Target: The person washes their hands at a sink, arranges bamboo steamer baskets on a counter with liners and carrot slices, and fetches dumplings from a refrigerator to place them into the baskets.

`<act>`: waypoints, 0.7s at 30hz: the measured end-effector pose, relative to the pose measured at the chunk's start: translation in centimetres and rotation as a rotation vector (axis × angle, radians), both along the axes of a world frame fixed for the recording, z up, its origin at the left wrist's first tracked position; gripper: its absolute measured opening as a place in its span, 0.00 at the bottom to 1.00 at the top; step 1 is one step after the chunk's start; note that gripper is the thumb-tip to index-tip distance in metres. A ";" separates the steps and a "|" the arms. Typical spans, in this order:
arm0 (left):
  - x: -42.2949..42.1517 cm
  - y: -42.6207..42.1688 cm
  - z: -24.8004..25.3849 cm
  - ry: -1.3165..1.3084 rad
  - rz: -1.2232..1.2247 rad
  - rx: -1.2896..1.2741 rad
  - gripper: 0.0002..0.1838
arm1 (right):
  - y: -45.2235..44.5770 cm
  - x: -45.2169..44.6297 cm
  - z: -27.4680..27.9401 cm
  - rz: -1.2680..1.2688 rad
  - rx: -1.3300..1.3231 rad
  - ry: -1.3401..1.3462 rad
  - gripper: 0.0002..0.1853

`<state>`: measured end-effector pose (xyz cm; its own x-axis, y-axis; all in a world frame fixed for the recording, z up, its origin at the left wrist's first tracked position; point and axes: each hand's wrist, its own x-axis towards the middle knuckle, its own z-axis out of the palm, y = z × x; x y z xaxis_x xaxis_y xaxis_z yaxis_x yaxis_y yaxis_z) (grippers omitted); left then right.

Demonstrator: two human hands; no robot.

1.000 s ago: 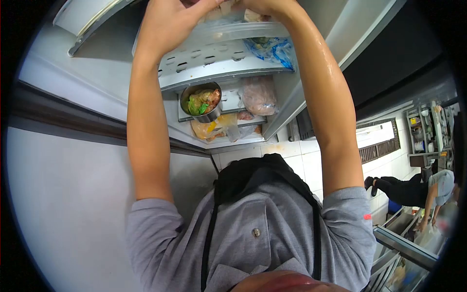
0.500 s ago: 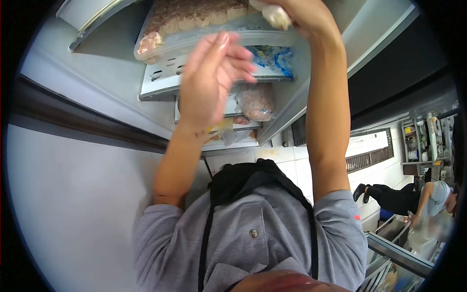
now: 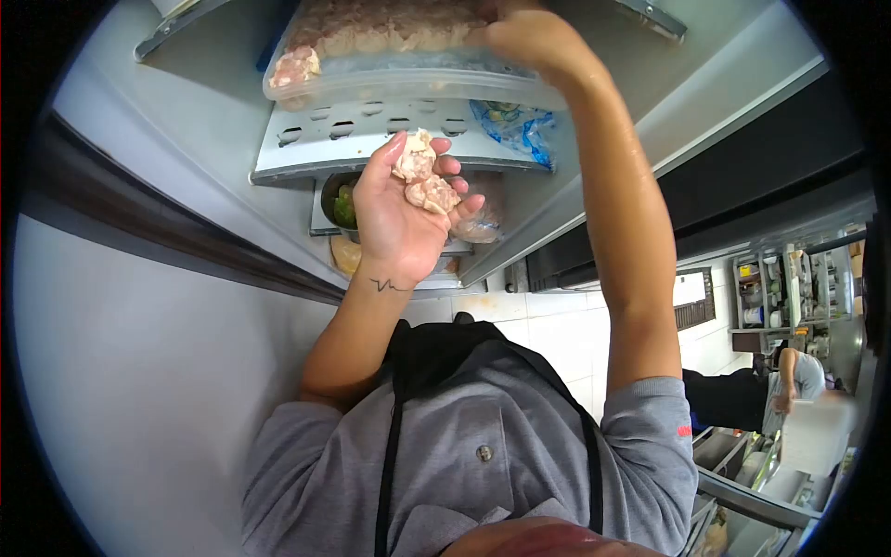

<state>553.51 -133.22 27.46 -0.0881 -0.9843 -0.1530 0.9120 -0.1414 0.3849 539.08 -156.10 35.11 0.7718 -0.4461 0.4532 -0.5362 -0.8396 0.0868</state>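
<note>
My left hand (image 3: pixel 401 227) is palm up in front of the fridge shelves, fingers curled around two pieces of raw chicken (image 3: pixel 432 195). Above it, a clear plastic tray (image 3: pixel 408 90) holds rows of similar raw pieces, with one loose chunk (image 3: pixel 295 67) at its left front corner. My right hand (image 3: pixel 534 42) reaches over the tray's right side. Its fingertips are hidden at the top edge of the view, so whatever they touch cannot be made out.
Below the tray is a white slotted shelf (image 3: pixel 371 130) with a blue plastic bag (image 3: pixel 515 128). Lower down sit a container of something green (image 3: pixel 344 206) and a bagged item (image 3: pixel 480 223). The fridge door (image 3: pixel 176 371) stands at left. A co-worker (image 3: pixel 789 385) is at far right.
Pieces of raw chicken now lie in my left hand, which was blurred and looked empty before. My right hand held a pale piece then; now it has moved left over the tray.
</note>
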 end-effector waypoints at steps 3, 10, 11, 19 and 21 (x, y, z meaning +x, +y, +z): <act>0.4 -0.7 -0.9 -0.013 -0.003 -0.021 0.25 | 4.2 3.0 1.6 -0.314 0.368 -0.190 0.23; 0.6 -1.3 -1.3 -0.049 -0.007 0.011 0.24 | 6.3 4.3 3.2 -0.402 0.417 -0.229 0.25; 0.6 -1.4 -1.3 -0.049 -0.008 0.013 0.24 | 6.4 4.5 3.6 -0.404 0.434 -0.149 0.26; 1.1 -1.9 -2.2 -0.068 -0.008 0.023 0.29 | 5.1 4.8 2.3 -0.402 0.345 -0.147 0.30; 1.2 -1.9 -2.2 -0.078 -0.003 0.002 0.30 | 5.3 4.8 2.0 -0.326 0.256 -0.299 0.29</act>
